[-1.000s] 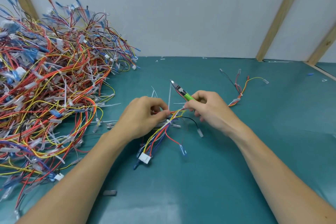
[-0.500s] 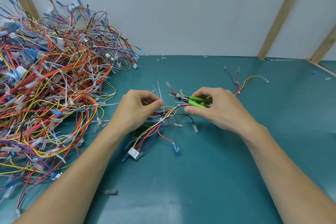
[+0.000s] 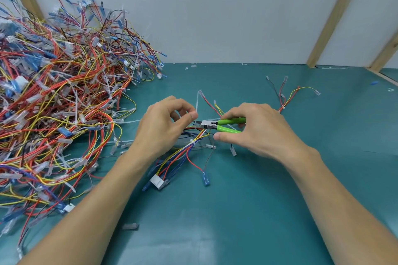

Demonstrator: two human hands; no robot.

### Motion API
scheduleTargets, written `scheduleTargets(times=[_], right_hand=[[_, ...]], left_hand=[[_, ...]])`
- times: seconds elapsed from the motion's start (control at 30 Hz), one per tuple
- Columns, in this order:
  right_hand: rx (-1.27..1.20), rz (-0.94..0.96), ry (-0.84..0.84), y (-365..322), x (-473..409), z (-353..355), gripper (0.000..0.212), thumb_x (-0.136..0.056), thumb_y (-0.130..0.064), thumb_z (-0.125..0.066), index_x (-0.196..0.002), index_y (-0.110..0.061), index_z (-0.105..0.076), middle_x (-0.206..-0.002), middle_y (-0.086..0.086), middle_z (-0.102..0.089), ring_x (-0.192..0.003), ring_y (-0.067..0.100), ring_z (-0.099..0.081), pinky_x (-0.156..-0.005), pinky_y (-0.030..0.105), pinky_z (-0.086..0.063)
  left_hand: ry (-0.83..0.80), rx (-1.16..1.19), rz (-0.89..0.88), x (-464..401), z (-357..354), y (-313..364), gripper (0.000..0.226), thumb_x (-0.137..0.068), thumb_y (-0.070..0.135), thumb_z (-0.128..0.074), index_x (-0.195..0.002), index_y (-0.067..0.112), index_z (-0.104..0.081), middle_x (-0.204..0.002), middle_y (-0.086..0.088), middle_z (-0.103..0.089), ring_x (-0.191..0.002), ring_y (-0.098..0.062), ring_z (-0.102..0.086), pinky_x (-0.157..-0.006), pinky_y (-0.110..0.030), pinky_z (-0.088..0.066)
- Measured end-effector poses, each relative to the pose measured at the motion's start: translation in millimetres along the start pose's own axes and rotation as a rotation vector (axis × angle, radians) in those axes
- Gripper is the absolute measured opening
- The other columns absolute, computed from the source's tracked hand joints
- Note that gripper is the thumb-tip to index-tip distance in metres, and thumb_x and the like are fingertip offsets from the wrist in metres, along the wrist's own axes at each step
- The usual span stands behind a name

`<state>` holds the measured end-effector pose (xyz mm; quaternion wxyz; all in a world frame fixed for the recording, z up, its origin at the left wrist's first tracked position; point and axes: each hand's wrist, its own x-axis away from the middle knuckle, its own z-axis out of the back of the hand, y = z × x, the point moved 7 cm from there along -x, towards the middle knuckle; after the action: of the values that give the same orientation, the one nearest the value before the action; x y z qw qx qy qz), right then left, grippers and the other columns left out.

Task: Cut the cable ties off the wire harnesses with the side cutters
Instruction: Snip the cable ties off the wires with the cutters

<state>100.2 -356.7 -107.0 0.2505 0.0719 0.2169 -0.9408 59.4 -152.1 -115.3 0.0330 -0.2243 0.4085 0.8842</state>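
Observation:
My right hand (image 3: 254,129) grips the green-handled side cutters (image 3: 224,125), whose jaws point left at a white cable tie (image 3: 197,105). That tie stands up from a wire harness (image 3: 178,155) of red, yellow and blue wires lying on the teal table at the centre. My left hand (image 3: 163,127) pinches the tie between thumb and forefinger just left of the cutter jaws. A second white tie (image 3: 192,141) wraps the bundle lower down. The harness ends in a white connector (image 3: 156,180) near my left forearm.
A large tangled pile of wire harnesses (image 3: 60,103) fills the left side. A smaller harness (image 3: 286,97) lies at the back right. Cut tie scraps and a clear terminal sleeve (image 3: 130,226) lie on the teal mat (image 3: 237,221). Wooden posts stand against the white back wall.
My right hand turned the cutters from pointing up-left to lying level, jaws now at the tie. My left hand rose from the bundle and pinches the upright tie.

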Motion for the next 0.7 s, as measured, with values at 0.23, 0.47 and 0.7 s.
scheduleTargets(times=[0.23, 0.47, 0.7], right_hand=[[0.028, -0.004, 0.017, -3.6, -0.4, 1.6, 0.046, -0.072, -0.084, -0.065, -0.104, -0.052, -0.074, -0.095, -0.016, -0.069, -0.094, 0.012, -0.062, -0.075, 0.035, -0.052], [0.034, 0.008, -0.011, -10.5, 1.3, 1.9, 0.041, -0.074, -0.078, -0.068, -0.103, -0.050, -0.075, -0.090, -0.013, -0.066, -0.087, 0.013, -0.060, -0.072, 0.037, -0.051], [0.070, 0.037, -0.009, -17.8, 2.0, 2.1, 0.037, -0.078, -0.069, -0.073, -0.107, -0.047, -0.075, -0.095, -0.011, -0.065, -0.091, 0.015, -0.056, -0.065, 0.033, -0.034]], left_hand=[[0.017, -0.003, -0.057, 0.5, 1.6, 7.9, 0.009, -0.088, 0.027, -0.076, -0.080, 0.027, -0.074, -0.076, 0.008, -0.060, -0.068, -0.009, -0.055, -0.063, -0.024, -0.037], [0.052, -0.049, -0.064, 1.7, 1.9, 5.1, 0.009, -0.088, 0.027, -0.075, -0.080, 0.027, -0.072, -0.077, 0.010, -0.061, -0.072, -0.011, -0.058, -0.065, -0.033, -0.045], [0.089, -0.083, -0.102, 3.4, 1.2, 8.0, 0.008, -0.085, 0.033, -0.069, -0.080, 0.027, -0.071, -0.075, 0.011, -0.058, -0.071, -0.010, -0.058, -0.064, -0.031, -0.042]])
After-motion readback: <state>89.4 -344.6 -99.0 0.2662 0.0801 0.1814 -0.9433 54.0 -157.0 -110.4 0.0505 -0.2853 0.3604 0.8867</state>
